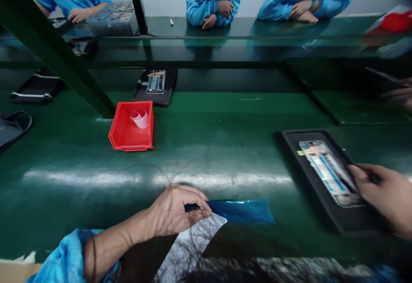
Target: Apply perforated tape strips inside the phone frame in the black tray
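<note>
- Along green workbench (206, 115): left hand (177, 210) pinching edge of blue film (240, 211)
- right hand (384, 199) closed around dark tool (373, 178), over phone frame (328, 171) in black tray (317, 201)

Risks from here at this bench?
The dark tool in the right hand sits over the edge of the phone panel in the black tray, so a slip could scratch the panel. The blue film beside the left hand lies on the green bench, so it may crease or pick up dirt.
</note>
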Demonstrator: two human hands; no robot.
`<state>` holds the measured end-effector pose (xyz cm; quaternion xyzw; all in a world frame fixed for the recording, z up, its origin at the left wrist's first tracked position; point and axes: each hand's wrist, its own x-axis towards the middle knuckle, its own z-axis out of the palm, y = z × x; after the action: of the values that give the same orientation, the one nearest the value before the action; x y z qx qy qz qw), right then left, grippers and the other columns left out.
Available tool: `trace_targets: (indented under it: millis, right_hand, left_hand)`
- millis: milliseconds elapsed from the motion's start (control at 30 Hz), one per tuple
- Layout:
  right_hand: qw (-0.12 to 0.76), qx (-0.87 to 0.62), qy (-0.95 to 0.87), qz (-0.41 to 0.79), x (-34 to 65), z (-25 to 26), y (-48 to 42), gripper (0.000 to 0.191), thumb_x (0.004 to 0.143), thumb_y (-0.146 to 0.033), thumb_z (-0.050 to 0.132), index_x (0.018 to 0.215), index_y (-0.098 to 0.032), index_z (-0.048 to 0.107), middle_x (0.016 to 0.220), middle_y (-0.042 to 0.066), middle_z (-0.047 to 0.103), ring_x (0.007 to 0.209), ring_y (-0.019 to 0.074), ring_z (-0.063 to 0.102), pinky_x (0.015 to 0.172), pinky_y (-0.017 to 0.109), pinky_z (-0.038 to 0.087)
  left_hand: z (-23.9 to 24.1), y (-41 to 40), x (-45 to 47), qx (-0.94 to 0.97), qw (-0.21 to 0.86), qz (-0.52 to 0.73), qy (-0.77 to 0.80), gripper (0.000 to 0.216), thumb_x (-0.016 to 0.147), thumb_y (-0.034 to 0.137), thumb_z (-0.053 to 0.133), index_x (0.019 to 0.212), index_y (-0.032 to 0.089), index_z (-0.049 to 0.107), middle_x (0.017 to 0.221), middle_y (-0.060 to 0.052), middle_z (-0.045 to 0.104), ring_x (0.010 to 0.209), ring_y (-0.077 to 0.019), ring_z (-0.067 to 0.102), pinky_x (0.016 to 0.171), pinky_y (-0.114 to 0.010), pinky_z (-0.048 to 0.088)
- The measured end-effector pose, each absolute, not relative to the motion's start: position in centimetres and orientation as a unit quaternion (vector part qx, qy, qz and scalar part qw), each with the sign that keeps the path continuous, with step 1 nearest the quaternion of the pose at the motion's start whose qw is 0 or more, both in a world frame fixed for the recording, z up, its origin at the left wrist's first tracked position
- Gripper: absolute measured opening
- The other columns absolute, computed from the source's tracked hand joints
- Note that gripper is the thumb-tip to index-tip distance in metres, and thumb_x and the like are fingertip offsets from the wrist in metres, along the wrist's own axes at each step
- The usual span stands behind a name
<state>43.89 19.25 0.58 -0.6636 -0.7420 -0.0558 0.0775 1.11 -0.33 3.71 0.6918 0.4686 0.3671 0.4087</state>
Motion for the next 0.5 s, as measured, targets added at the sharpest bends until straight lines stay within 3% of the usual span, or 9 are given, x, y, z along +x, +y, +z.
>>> trace_targets:
  millis: [100, 200, 367, 500]
  right_hand:
    - [0.046, -0.655, -0.754, -0.014, 39.4, 0.8, 16.8, 0.038, 0.086, -0.044, 0.037, 0.09, -0.018, 0.065, 0.085, 0.023, 0.068, 0.064, 0.0311, 0.063, 0.051, 0.043, 0.049]
    - [0.023, -0.609, -0.792, 0.04, 33.6, 1.4, 13.3, 0.039, 0.088, -0.042, 0.035, 0.106, -0.017, 0.059, 0.102, 0.019, 0.066, 0.084, 0.0328, 0.066, 0.067, 0.043, 0.055]
    - [0.013, -0.521, -0.845, 0.121, 26.7, 2.2, 7.6, 0.045, 0.091, -0.043, 0.026, 0.129, -0.022, 0.04, 0.113, 0.013, 0.066, 0.098, 0.0295, 0.067, 0.075, 0.042, 0.06]
    - [0.0, -0.465, -0.871, 0.16, 24.9, 1.9, 4.7, 0.052, 0.089, -0.044, 0.028, 0.139, -0.031, 0.023, 0.1, 0.008, 0.072, 0.088, 0.032, 0.07, 0.06, 0.045, 0.063]
  left_hand:
    - [4.1, -0.5, 1.1, 0.692, 0.438, 0.359, 0.448, 0.007, 0.082, 0.019, 0.066, 0.078, 0.015, 0.071, 0.08, -0.005, 0.072, 0.073, -0.0126, 0.072, 0.07, -0.014, 0.054]
    - [4.6, -0.7, 1.2, 0.689, 0.478, 0.353, 0.416, 0.008, 0.083, 0.021, 0.066, 0.079, 0.015, 0.071, 0.08, -0.005, 0.072, 0.074, -0.0113, 0.072, 0.071, -0.011, 0.053]
    - [5.3, -1.0, 1.4, 0.675, 0.534, 0.34, 0.378, 0.006, 0.081, 0.019, 0.067, 0.079, 0.015, 0.071, 0.084, -0.005, 0.072, 0.079, -0.0124, 0.072, 0.074, -0.01, 0.052]
    - [5.6, -1.1, 1.3, 0.658, 0.576, 0.326, 0.36, 0.006, 0.083, 0.016, 0.064, 0.082, 0.014, 0.069, 0.084, -0.007, 0.073, 0.085, -0.0159, 0.071, 0.08, -0.013, 0.052]
